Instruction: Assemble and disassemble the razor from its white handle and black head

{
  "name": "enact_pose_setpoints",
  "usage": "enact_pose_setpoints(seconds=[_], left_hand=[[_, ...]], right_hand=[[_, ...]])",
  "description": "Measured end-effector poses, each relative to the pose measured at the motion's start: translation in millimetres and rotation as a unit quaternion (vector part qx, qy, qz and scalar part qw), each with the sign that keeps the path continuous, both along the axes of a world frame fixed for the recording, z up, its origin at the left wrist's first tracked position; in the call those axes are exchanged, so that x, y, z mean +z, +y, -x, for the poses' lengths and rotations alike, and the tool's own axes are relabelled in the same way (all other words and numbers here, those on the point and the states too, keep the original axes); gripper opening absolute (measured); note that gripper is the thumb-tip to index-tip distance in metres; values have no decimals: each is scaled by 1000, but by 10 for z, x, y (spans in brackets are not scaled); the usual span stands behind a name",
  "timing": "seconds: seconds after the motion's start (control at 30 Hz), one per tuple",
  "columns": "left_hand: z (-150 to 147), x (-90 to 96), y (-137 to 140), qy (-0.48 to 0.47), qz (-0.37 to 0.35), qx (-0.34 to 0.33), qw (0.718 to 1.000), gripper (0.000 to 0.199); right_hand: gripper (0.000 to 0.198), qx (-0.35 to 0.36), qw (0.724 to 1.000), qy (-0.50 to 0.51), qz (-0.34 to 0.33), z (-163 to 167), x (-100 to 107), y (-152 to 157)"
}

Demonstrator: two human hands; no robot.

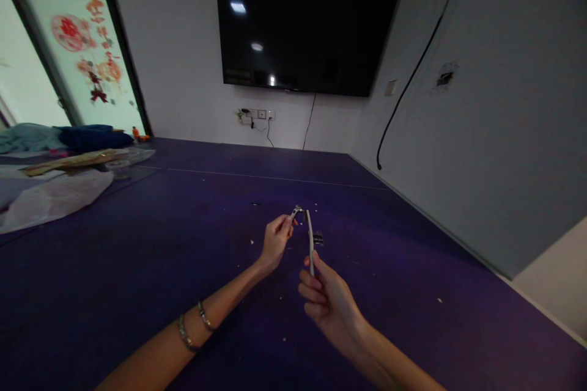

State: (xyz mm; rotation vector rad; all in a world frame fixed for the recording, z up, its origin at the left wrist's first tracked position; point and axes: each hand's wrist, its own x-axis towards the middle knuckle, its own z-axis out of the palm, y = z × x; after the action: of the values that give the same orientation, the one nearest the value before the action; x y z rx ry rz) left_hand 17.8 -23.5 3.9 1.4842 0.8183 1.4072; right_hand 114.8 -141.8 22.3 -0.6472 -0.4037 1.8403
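My left hand point(276, 238), with two bracelets on the forearm, pinches a small silvery metal piece point(296, 212) between thumb and fingers. Its exact kind is too small to tell. Closed around the lower part of a pale grey, slightly curved strip point(310, 235) is my right hand point(331, 299). The strip points upward, and its top end is close beside the metal piece; I cannot tell whether they touch. Behind the strip, a small dark rectangular item point(318, 237) lies on the purple surface point(197, 244).
Small white scraps dot the purple surface. Clear plastic sheeting point(64, 195), a brown flat piece point(76, 162) and folded dark blue cloth point(94, 137) lie at left. A television point(307, 24) hangs above wall sockets point(261, 114). A black cable point(408, 82) dangles along the right wall.
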Motion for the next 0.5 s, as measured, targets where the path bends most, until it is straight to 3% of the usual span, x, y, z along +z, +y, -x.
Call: enact_pose_setpoints(seconds=[0.5], left_hand=[[-42,-54,-55,-7,-11,-5,1000,35]], right_hand=[[26,-13,1000,4,-11,-13,46,44]])
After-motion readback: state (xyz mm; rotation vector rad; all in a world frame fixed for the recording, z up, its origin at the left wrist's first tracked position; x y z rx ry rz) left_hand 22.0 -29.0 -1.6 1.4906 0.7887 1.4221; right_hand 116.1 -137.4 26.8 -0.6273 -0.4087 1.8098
